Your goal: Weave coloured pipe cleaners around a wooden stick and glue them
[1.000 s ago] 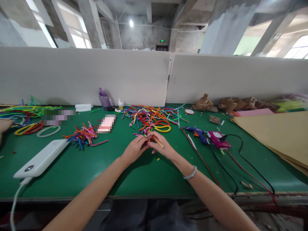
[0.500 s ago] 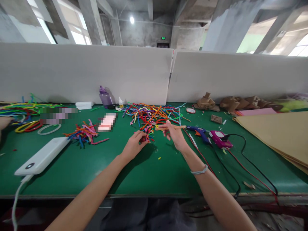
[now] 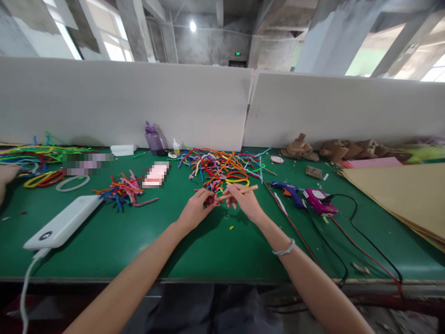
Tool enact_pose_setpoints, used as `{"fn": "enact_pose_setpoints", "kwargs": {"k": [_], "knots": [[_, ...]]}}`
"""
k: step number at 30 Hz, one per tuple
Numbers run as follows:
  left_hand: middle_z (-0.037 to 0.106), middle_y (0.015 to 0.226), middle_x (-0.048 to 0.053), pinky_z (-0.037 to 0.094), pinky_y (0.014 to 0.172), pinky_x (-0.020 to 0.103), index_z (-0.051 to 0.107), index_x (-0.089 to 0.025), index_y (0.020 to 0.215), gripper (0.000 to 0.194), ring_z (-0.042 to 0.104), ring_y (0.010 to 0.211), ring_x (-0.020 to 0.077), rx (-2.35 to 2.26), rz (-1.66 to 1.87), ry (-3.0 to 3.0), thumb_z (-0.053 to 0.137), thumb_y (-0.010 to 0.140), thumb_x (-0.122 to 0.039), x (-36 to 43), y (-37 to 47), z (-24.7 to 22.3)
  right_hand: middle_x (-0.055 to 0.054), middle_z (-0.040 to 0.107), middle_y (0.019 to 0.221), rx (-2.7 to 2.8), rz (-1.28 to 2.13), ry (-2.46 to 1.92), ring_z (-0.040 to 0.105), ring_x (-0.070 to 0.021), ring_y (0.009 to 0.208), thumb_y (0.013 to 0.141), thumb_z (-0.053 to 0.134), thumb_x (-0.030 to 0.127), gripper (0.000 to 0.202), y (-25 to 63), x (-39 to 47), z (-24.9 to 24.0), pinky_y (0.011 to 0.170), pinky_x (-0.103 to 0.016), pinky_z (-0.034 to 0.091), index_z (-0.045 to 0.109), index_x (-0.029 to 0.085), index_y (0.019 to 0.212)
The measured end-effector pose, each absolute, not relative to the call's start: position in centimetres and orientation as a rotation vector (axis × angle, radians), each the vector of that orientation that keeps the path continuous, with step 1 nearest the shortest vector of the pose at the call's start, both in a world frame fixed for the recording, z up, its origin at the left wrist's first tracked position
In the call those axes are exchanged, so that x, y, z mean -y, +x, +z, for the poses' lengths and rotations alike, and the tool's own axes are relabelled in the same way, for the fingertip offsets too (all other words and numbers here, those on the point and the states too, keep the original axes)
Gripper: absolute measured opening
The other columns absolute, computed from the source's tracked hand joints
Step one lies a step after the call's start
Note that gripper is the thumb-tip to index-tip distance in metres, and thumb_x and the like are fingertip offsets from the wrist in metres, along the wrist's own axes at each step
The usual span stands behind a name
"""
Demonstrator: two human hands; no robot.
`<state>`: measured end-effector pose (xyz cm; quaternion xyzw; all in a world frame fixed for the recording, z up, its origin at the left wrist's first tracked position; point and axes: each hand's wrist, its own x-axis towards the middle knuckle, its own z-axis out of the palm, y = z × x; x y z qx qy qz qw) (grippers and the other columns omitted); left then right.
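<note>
My right hand [image 3: 246,203] is closed around a thin wooden stick [image 3: 251,189], holding it like a pen. The stick's tip points left and meets the fingers of my left hand [image 3: 195,208]. That hand pinches a small red and pink piece, mostly hidden by the fingers; its kind is unclear. Just beyond both hands lie short multicoloured pipe cleaner bits [image 3: 216,184]. Behind them spreads a tangled heap of pipe cleaners [image 3: 225,160], with yellow and red scissor-like loops [image 3: 239,182] at its near edge.
A blue glue gun [image 3: 291,191] and a magenta box [image 3: 318,200] with cables lie to the right, near brown paper sheets [image 3: 399,190]. At left are a white power bank [image 3: 64,220], more pipe cleaners [image 3: 121,190] and another person's hand [image 3: 7,178]. A purple bottle [image 3: 153,139] stands behind.
My right hand has moved left and slightly down, bringing the stick from near the glue gun to my left hand. The yellow loop is now uncovered. My left hand stays nearly in place.
</note>
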<state>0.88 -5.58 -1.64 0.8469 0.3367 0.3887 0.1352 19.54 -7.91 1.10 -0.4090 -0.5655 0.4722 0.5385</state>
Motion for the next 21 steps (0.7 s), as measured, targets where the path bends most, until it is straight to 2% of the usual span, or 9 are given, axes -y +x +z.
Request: {"fn": "enact_pose_setpoints", "kwargs": {"k": [4, 7, 10, 13, 15, 17, 21], "knots": [[0.060, 0.093, 0.005, 0.054, 0.071, 0.029, 0.062, -0.017, 0.099, 0.019, 0.061, 0.080, 0.0167, -0.986, 1.155, 2.431, 0.064, 0.082, -0.026, 5.5, 1.0, -1.7, 0.000, 0.056, 0.052, 1.379, 1.013, -0.995, 0.052, -0.0123, 0.043, 0.084, 0.049, 0.048, 0.037, 20.0, 7.7, 1.1, 0.039, -0.023, 0.039, 0.063, 0.017, 0.070], [0.062, 0.095, 0.006, 0.054, 0.074, 0.030, 0.064, -0.019, 0.103, 0.022, 0.061, 0.084, 0.0175, -0.970, 1.163, 2.411, 0.064, 0.082, -0.025, 5.5, 1.0, -1.6, -0.001, 0.057, 0.061, 1.379, 0.872, -1.040, 0.055, -0.0131, 0.054, 0.087, 0.045, 0.045, 0.038, 20.7, 7.2, 1.1, 0.050, -0.025, 0.044, 0.060, 0.018, 0.065], [0.062, 0.099, 0.005, 0.054, 0.075, 0.029, 0.065, -0.021, 0.105, 0.023, 0.062, 0.086, 0.0167, -0.926, 1.139, 2.395, 0.063, 0.083, -0.024, 5.5, 1.1, -1.5, 0.000, 0.058, 0.064, 1.486, 0.798, -1.077, 0.053, -0.0127, 0.055, 0.088, 0.044, 0.038, 0.031, 21.0, 7.1, 1.0, 0.053, -0.026, 0.044, 0.063, 0.019, 0.073], [0.063, 0.100, 0.005, 0.055, 0.075, 0.029, 0.063, -0.021, 0.107, 0.025, 0.063, 0.085, 0.0160, -0.919, 1.122, 2.353, 0.062, 0.082, -0.022, 5.7, 1.1, -1.5, -0.001, 0.063, 0.073, 1.681, 0.744, -1.062, 0.058, -0.0150, 0.067, 0.083, 0.055, 0.028, 0.015, 20.5, 7.5, 0.9, 0.064, -0.027, 0.045, 0.066, 0.020, 0.089], [0.065, 0.096, 0.004, 0.056, 0.072, 0.029, 0.060, -0.020, 0.107, 0.026, 0.063, 0.082, 0.0156, -0.932, 1.117, 2.299, 0.062, 0.082, -0.023, 5.8, 1.2, -1.4, -0.002, 0.066, 0.084, 1.794, 0.687, -1.036, 0.059, -0.0167, 0.079, 0.077, 0.062, 0.022, 0.013, 20.2, 7.8, 0.9, 0.074, -0.028, 0.043, 0.067, 0.020, 0.089], [0.065, 0.094, 0.003, 0.057, 0.069, 0.028, 0.058, -0.020, 0.105, 0.023, 0.064, 0.081, 0.0153, -0.930, 1.103, 2.238, 0.061, 0.083, -0.026, 5.9, 1.2, -1.3, -0.002, 0.066, 0.085, 1.867, 0.628, -1.027, 0.059, -0.0165, 0.078, 0.076, 0.063, 0.019, 0.010, 20.1, 8.0, 0.7, 0.074, -0.027, 0.042, 0.067, 0.020, 0.086], [0.065, 0.102, 0.005, 0.059, 0.066, 0.028, 0.059, -0.019, 0.099, 0.020, 0.066, 0.084, 0.0165, -0.877, 1.054, 2.131, 0.055, 0.086, -0.033, 6.0, 1.3, -0.9, -0.002, 0.064, 0.079, 1.943, 0.528, -1.029, 0.056, -0.0157, 0.071, 0.079, 0.063, 0.021, 0.005, 20.3, 8.0, 0.5, 0.067, -0.026, 0.041, 0.065, 0.019, 0.081]]}}
